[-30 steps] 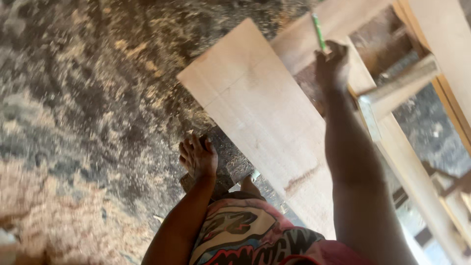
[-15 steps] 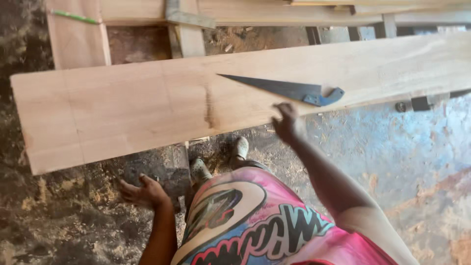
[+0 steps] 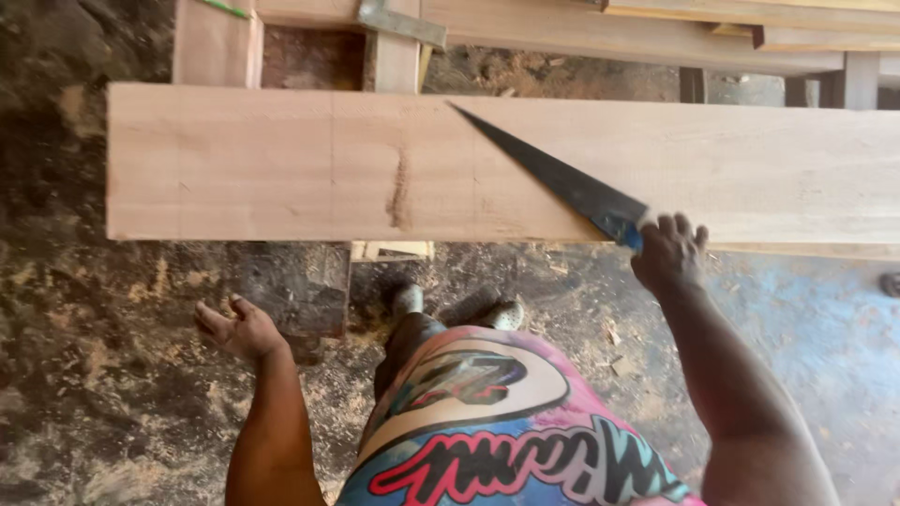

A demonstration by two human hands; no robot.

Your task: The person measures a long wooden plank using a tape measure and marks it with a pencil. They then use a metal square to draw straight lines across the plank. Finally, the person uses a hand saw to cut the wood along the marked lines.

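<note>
At the far left the ground [image 3: 84, 375] is dark earth strewn with sawdust. A narrow upright board [image 3: 216, 47] stands at the top left with a green pencil [image 3: 225, 8] lying on its upper end. Below it begins the wide pale plank [image 3: 281, 164], which lies flat across the view from left to right; its left end hangs free over the ground, and a brown knot mark shows near its middle.

Under the plank's near edge, the left hand [image 3: 239, 328] hangs in the air with palm up and fingers spread loosely apart. It holds nothing and touches nothing; the plank is above it and well apart from it.

In the middle, a wooden post [image 3: 397, 61] with a grey metal plate [image 3: 401, 22] on it rises behind the plank. Low down, two dusty shoes [image 3: 459, 307] stand on the sawdust, and the person's bright pink and blue patterned shirt [image 3: 497, 431] fills the bottom centre.

To the right, a handsaw [image 3: 553, 178] lies slantwise on the plank, its dark blade pointing up and left. The right hand [image 3: 667, 251] is wrapped tightly about the saw's blue handle at the plank's near edge. More boards [image 3: 750, 37] lie stacked behind at the top right.
</note>
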